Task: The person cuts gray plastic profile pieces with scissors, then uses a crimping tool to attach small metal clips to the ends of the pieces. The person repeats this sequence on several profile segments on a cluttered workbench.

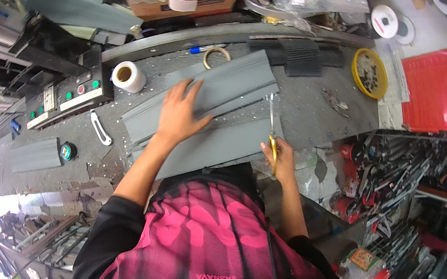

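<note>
The left hand [179, 112] is laid flat, palm down, with the fingers spread and pointed away from the body; the thumb is splayed out to the right. Its bare forearm is stretched forward from a black sleeve that is pushed up to the elbow. The right hand [279, 156] is closed in a fist, knuckles turned outward, and is held nearer the body than the left. Its forearm is bare too and is bent in from the lower right.

Single head-worn fisheye, looking steeply down and close over the workbench [313, 104]; person's own chest and forearms enter from the lower edge.
</note>
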`<act>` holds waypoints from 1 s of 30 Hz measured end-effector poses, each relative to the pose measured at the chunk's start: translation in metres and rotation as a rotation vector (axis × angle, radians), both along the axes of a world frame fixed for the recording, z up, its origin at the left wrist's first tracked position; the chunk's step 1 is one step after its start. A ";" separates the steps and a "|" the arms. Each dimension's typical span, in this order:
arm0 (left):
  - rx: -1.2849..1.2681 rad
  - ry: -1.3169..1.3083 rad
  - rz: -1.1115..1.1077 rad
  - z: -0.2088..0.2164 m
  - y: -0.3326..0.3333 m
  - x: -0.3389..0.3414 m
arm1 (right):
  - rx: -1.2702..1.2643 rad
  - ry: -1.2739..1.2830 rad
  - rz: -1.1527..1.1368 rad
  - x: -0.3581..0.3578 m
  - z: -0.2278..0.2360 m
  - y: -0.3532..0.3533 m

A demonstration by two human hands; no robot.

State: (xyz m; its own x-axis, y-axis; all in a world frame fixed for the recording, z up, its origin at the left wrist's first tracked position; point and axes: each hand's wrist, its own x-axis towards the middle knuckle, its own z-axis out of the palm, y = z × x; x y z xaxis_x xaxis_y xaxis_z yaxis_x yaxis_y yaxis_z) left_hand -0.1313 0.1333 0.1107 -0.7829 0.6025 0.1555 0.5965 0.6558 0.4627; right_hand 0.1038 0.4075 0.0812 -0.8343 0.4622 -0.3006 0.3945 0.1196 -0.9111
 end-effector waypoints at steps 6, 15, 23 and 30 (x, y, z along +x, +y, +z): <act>-0.405 -0.107 0.069 -0.001 0.099 -0.036 | 0.092 0.026 -0.037 0.014 0.014 -0.012; -0.404 -0.192 0.014 0.017 0.101 -0.046 | 0.036 0.001 -0.211 0.059 -0.015 -0.025; 0.791 -0.225 -0.316 0.223 0.093 -0.038 | 0.014 0.134 -0.377 0.074 0.018 -0.005; 1.173 -0.305 -0.454 0.222 0.200 0.005 | -0.041 0.217 -0.484 0.091 0.041 0.022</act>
State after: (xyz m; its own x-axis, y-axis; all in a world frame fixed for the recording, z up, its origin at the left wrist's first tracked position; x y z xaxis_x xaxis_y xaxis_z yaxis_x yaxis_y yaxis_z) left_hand -0.1266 0.3333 0.3330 -0.6429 0.4482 0.6212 0.4264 -0.4643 0.7763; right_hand 0.1951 0.4295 0.1219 -0.5737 0.8013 -0.1700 0.1973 -0.0662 -0.9781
